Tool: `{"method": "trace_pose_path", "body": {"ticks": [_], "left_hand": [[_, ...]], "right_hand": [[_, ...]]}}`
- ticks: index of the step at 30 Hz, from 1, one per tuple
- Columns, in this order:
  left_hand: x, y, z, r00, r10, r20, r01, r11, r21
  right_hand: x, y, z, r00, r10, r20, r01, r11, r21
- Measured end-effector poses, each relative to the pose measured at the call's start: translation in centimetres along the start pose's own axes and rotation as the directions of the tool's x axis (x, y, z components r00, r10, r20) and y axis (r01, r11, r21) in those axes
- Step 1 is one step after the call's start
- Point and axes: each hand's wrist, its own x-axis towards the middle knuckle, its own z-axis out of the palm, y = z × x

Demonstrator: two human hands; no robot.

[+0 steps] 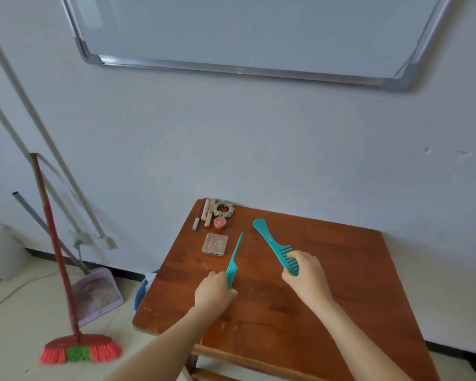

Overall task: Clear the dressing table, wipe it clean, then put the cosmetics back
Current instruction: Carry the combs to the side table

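Observation:
On the brown wooden dressing table (327, 298) my left hand (213, 291) grips the toothed end of a teal tail comb (234, 259), its thin tail pointing away toward the wall. My right hand (307, 273) holds the toothed end of a teal wide-tooth comb (270, 239), handle aimed at the back left. At the table's back left corner lie a pink square compact (215, 244), a small round pink pot (219, 222), a beige scrunchie (223, 209) and several pen-shaped cosmetics (204, 213).
A red broom (66, 270) with pink and green bristles leans left of the table, a lilac dustpan (96, 292) behind it. Metal poles (39, 133) lean on the wall. A whiteboard (245, 31) hangs above. A blue bin (142, 292) peeks out by the table's left edge.

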Motion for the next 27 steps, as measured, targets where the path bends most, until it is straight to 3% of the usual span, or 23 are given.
{"method": "trace_pose_path", "body": {"ticks": [12,19,27], "left_hand": [[4.9,4.0,1.2,0.998,0.037,-0.050,-0.028,0.983,0.183],[6.3,4.5,1.1,0.991,0.133,-0.016,-0.120,0.935,0.335],[8.0,3.9,0.4,0.984,0.179,-0.004,-0.171,0.947,0.272]], "right_hand": [[1.2,3.7,1.1,0.999,0.033,0.029,-0.035,0.997,0.064],[1.9,3.7,2.4,0.998,0.027,0.048,-0.030,0.997,0.071],[3.3,1.7,5.1,0.993,0.103,0.052,-0.108,0.990,0.090]]}}
